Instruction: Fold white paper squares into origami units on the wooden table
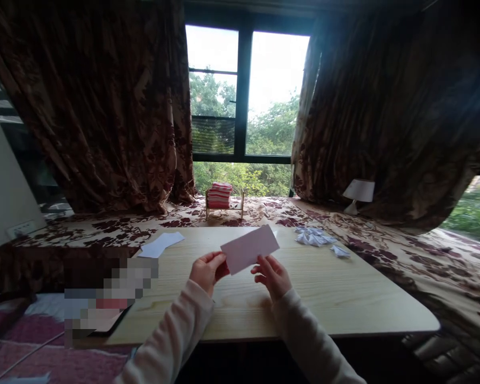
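A rectangular sheet of white paper (249, 248) is held up, tilted, above the pale wooden table (324, 298). My left hand (209, 271) pinches its left end between thumb and fingers. At the lower right edge of the paper, the fingertips of my right hand (272, 274) touch it, thumb and index finger close together and the other fingers bent. More white paper (162, 244) lies flat at the table's far left. Several folded white paper pieces (314, 236) are heaped at the far right, with a single folded piece (340, 251) just beside them.
Behind the table, a small rack (224, 207) with folded striped cloths (220, 195) stands on the floral-covered ledge (176, 216). A small white lamp (359, 191) is farther right. Patterned curtains (136, 106) flank the window. A blurred-out patch covers the table's left edge.
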Available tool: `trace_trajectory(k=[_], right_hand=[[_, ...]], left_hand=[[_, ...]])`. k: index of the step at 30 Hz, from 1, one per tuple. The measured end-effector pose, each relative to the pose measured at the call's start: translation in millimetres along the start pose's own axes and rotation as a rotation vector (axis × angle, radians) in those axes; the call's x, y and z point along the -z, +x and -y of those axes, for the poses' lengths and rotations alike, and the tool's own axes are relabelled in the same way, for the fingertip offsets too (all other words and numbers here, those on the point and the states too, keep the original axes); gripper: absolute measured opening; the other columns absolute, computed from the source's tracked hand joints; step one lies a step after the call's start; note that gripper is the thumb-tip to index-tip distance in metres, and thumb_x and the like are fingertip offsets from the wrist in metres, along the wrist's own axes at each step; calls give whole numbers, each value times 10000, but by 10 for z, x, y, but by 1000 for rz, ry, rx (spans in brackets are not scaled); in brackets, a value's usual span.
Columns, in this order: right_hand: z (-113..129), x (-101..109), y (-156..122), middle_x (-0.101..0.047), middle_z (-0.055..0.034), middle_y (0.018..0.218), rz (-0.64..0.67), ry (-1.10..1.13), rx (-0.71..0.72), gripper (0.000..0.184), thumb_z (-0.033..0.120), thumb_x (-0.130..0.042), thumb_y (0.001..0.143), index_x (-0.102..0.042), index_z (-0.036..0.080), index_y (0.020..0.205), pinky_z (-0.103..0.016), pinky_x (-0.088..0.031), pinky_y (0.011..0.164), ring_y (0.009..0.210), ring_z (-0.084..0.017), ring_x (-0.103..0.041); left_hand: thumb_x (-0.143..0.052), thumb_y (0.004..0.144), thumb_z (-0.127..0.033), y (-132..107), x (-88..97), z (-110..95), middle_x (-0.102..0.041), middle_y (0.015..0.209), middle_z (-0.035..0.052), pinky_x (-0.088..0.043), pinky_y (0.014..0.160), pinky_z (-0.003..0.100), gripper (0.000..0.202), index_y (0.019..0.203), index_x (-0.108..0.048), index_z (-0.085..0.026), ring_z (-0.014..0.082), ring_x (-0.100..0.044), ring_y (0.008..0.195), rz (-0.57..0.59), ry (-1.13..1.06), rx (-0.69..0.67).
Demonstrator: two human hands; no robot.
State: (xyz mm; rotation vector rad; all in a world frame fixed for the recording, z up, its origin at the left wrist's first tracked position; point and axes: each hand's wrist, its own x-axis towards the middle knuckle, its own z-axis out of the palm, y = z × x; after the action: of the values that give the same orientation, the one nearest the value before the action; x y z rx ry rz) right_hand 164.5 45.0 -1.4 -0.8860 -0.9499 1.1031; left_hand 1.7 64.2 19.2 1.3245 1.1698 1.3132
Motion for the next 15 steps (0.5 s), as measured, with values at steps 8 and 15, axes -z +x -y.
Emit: trace_trajectory(k=[8, 15], right_hand=[[-131, 103, 64, -409, 32, 294, -67, -128, 61, 392, 458, -634, 612, -463, 165, 415, -208, -269, 281, 274, -68, -359], [-33, 45, -78, -505, 21, 372, 97, -191, 32, 331, 452, -633, 631, -556, 134, 582, -206, -345, 346, 332, -88, -451]], left_hand=[[-650, 600, -423, -200, -117, 43, -495, 1222, 78, -313, 1017, 374, 579, 1129, -480, -260, 242, -396, 1190, 21, 251, -323], [-695, 574, -354, -330, -196, 71, -497, 1198, 91, -338, 996, 354, 497, 1049, -576, -273, 249, -422, 1154, 192, 501, -527]])
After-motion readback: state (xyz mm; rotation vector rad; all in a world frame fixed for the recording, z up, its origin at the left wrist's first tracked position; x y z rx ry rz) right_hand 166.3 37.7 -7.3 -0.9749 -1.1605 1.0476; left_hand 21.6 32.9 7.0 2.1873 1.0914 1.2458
